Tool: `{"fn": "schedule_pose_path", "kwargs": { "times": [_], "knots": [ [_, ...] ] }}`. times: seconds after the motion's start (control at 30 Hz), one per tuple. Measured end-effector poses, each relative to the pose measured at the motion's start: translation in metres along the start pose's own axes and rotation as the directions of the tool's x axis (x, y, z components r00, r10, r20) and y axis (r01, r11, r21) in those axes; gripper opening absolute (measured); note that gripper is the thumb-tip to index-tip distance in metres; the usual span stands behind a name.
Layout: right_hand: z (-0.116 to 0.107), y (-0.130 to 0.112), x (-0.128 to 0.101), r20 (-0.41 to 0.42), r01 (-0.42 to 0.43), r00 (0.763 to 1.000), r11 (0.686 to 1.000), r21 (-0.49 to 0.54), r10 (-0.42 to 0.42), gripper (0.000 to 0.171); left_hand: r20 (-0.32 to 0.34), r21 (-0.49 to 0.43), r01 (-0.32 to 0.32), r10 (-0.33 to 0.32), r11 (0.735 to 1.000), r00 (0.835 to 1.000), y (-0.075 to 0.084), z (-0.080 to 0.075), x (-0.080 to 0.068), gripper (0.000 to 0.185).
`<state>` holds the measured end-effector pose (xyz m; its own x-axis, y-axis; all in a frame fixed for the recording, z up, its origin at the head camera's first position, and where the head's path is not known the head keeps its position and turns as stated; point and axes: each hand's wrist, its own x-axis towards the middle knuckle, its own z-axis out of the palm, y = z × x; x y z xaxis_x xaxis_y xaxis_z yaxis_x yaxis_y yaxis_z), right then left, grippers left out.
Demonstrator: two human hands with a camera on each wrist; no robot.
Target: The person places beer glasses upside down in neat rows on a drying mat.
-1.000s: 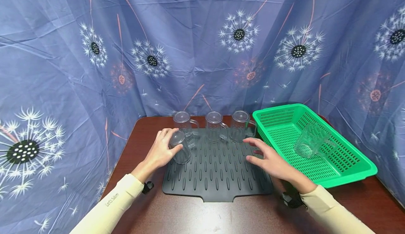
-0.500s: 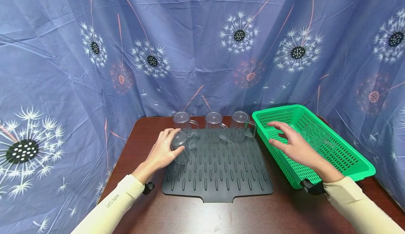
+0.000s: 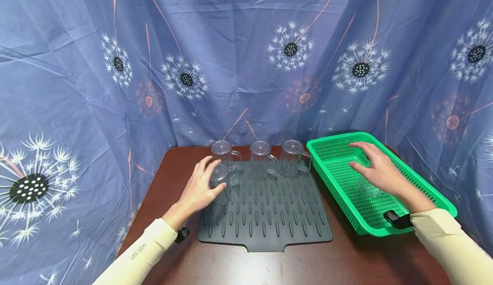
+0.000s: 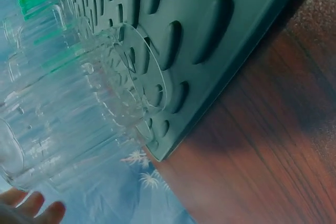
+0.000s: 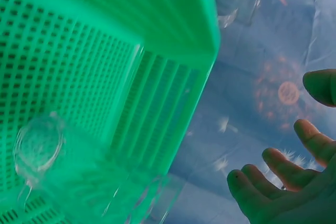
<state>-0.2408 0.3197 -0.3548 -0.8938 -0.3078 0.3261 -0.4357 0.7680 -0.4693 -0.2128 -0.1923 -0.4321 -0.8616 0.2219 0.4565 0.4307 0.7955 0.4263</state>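
A clear glass mug (image 3: 222,191) stands upside down at the left of the dark ribbed mat (image 3: 265,223). Around its near side is my left hand (image 3: 198,186), thumb and fingers spread; in the left wrist view the fingertips (image 4: 52,212) sit apart from the glass (image 4: 68,114). Over the green basket (image 3: 335,188) hovers my right hand (image 3: 381,171), fingers apart and holding nothing. Below it another glass mug (image 3: 367,188) lies on its side in the basket, partly hidden by the hand; the right wrist view shows its thick base (image 5: 39,145).
Three more upside-down glass mugs line the mat's back edge: a left one (image 3: 221,148), a middle one (image 3: 260,149) and a right one (image 3: 292,148) close to the basket. Behind the brown table (image 3: 161,169) hangs a blue patterned cloth (image 3: 239,62).
My right hand has moved right, from over the mat to above the basket. My left hand has loosened a little from the front left mug, which has stayed in place.
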Motion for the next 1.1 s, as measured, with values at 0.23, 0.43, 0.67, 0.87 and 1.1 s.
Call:
{"fn": "schedule_pose_path", "kwargs": {
  "times": [0.23,0.43,0.67,0.87,1.1],
  "knots": [
    [-0.006,0.022,0.002,0.02,-0.059,0.998,0.998,-0.027,0.059,0.059,-0.107,0.007,-0.116,0.116,0.993,0.987,0.008,0.001,-0.007,0.071],
    [-0.007,0.039,0.003,0.017,-0.113,0.993,0.988,-0.109,0.116,0.06,-0.129,0.014,-0.16,0.16,0.987,0.979,0.016,0.006,-0.013,0.068],
    [-0.007,0.059,-0.002,0.079,-0.174,0.977,0.958,-0.229,0.197,0.066,-0.158,0.018,-0.246,0.246,0.969,0.956,0.027,0.008,-0.018,0.062],
    [-0.006,0.074,-0.006,0.122,-0.201,0.962,0.933,-0.299,0.246,0.068,-0.12,0.02,-0.351,0.351,0.936,0.929,0.042,0.012,-0.024,0.057],
    [-0.005,0.084,-0.007,0.188,-0.196,0.95,0.945,-0.26,0.249,0.071,0.016,-0.054,-0.407,0.408,0.912,0.913,0.057,0.018,-0.029,0.059]
  ]
}}
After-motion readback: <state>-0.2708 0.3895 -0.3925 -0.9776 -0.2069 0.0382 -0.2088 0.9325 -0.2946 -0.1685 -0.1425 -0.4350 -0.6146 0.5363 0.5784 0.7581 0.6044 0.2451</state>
